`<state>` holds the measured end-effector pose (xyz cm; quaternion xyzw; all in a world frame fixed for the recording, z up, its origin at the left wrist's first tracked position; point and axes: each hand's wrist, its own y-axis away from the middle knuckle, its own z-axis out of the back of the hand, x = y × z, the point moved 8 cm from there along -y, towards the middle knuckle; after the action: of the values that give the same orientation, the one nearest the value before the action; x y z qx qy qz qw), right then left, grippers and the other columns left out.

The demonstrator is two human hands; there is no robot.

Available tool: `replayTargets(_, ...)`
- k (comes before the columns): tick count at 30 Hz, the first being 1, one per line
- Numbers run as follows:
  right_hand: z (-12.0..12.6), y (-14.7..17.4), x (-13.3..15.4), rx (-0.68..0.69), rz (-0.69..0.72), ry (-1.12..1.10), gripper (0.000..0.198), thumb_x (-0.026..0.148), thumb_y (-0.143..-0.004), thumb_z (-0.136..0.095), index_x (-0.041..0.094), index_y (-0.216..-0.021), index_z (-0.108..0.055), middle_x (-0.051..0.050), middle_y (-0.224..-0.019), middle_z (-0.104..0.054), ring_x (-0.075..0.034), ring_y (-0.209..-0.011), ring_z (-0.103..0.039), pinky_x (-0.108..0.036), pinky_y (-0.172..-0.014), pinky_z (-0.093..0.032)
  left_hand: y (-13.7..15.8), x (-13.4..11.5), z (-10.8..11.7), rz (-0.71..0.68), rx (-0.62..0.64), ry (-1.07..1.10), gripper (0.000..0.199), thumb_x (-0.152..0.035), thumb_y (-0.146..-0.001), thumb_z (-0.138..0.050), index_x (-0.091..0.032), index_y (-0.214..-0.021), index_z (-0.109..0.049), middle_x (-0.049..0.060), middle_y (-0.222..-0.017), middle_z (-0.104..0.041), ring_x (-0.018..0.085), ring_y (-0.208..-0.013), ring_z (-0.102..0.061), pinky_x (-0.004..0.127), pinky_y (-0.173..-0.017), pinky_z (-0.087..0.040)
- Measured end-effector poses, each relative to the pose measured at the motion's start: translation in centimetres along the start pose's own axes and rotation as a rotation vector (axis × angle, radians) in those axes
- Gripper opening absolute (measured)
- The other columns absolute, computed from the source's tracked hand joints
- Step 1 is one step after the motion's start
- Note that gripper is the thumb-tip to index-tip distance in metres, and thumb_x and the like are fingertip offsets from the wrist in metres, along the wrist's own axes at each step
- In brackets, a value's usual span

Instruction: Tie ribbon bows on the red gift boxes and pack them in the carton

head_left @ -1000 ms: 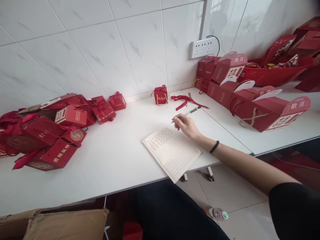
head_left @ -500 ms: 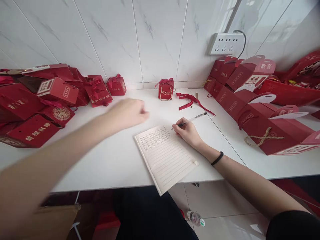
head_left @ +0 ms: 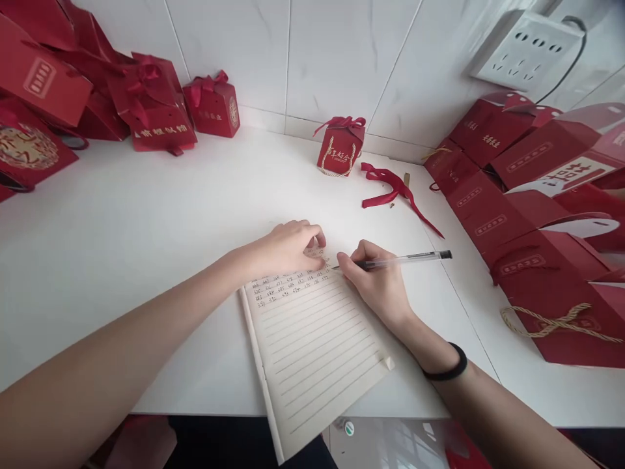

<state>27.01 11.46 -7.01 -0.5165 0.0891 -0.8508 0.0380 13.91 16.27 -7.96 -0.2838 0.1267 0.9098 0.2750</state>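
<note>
A lined notebook (head_left: 317, 365) lies slanted on the white table, its lower corner jutting past the front edge. Rows of handwritten numbers fill its upper lines; the lines below are blank. My left hand (head_left: 290, 246) rests across the top of the page, covering some of the writing. Its fingers are bent, with thumb and index finger apart and nothing between them. In my right hand (head_left: 378, 280) is a clear gel pen (head_left: 415, 258) with a black end, its tip at the right side of the page close to my left thumb.
A small red gift box (head_left: 342, 148) with rope handle and bow stands near the wall. Beside it lies loose red ribbon (head_left: 388, 185). Red gift boxes are piled at left (head_left: 159, 111) and right (head_left: 530, 267). A power strip (head_left: 527, 52) hangs on the tiled wall.
My left hand has come down from above the table at left onto the top of the notebook. My right hand keeps the pen at the page. The view has moved closer and tilted.
</note>
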Motion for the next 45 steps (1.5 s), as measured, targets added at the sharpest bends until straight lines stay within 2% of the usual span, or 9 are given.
replayTargets(5,-0.1,0.0,0.0,0.011,0.023,0.079,0.03,0.024,-0.074,-0.054,0.018,-0.052,-0.036,0.006,-0.046,-0.038,-0.009,-0.044,-0.033,-0.022,-0.043,-0.024,-0.1,-1.2,-0.4,0.023,-0.105,-0.077,0.033,-0.047,-0.069,-0.058,-0.021,-0.087,-0.053,0.003,-0.09,-0.054,0.023,-0.091,-0.05,0.036,-0.081,-0.035)
replayTargets(13,-0.1,0.0,0.1,0.009,0.017,0.134,0.028,0.024,-0.07,-0.052,0.018,-0.051,-0.033,0.005,-0.046,-0.034,-0.009,-0.045,-0.029,-0.022,-0.042,-0.023,-0.3,-0.8,-0.5,0.044,-0.152,-0.066,0.037,-0.051,-0.066,-0.059,-0.02,-0.085,-0.053,0.003,-0.086,-0.053,0.023,-0.09,-0.05,0.036,-0.081,-0.034)
replayTargets(23,0.0,0.0,-0.5,-0.013,-0.05,0.089,0.03,0.025,-0.071,-0.053,0.019,-0.051,-0.031,0.005,-0.046,-0.034,-0.009,-0.045,-0.03,-0.022,-0.042,-0.022,-0.3,-0.8,-0.6,0.061,-0.151,-0.052,0.036,-0.046,-0.063,-0.062,-0.019,-0.085,-0.053,0.002,-0.087,-0.054,0.022,-0.089,-0.051,0.035,-0.081,-0.034)
replayTargets(28,-0.1,0.0,-0.2,-0.006,-0.016,0.107,0.029,0.023,-0.069,-0.052,0.019,-0.05,-0.03,0.005,-0.047,-0.034,-0.009,-0.045,-0.029,-0.022,-0.042,-0.022,-0.3,-0.7,-0.6,0.057,-0.151,-0.043,0.038,-0.048,-0.062,-0.063,-0.019,-0.085,-0.053,0.002,-0.087,-0.053,0.023,-0.09,-0.05,0.035,-0.081,-0.034)
replayTargets(35,0.1,0.1,-0.7,-0.027,-0.07,0.08,0.029,0.024,-0.07,-0.051,0.019,-0.052,-0.029,0.005,-0.047,-0.032,-0.009,-0.045,-0.03,-0.022,-0.042,-0.021,-0.2,-0.8,-0.6,0.072,-0.142,-0.044,0.035,-0.045,-0.063,-0.061,-0.019,-0.084,-0.053,0.002,-0.088,-0.053,0.022,-0.088,-0.05,0.035,-0.081,-0.034)
replayTargets(41,0.0,0.0,-0.2,-0.018,-0.01,0.107,0.028,0.022,-0.067,-0.05,0.019,-0.052,-0.027,0.005,-0.047,-0.03,-0.009,-0.045,-0.027,-0.022,-0.042,-0.021,-0.2,-1.0,-0.5,0.076,-0.139,-0.039,0.037,-0.047,-0.062,-0.062,-0.02,-0.084,-0.052,0.003,-0.087,-0.054,0.022,-0.09,-0.05,0.035,-0.081,-0.033)
replayTargets(45,0.5,0.1,-0.5,-0.066,-0.059,0.036,0.028,0.021,-0.069,-0.051,0.019,-0.053,-0.028,0.005,-0.047,-0.032,-0.009,-0.044,-0.028,-0.021,-0.041,-0.023,-0.1,-0.9,-0.5,0.075,-0.136,-0.035,0.035,-0.047,-0.063,-0.062,-0.02,-0.083,-0.052,0.003,-0.087,-0.054,0.023,-0.09,-0.051,0.035,-0.08,-0.034)
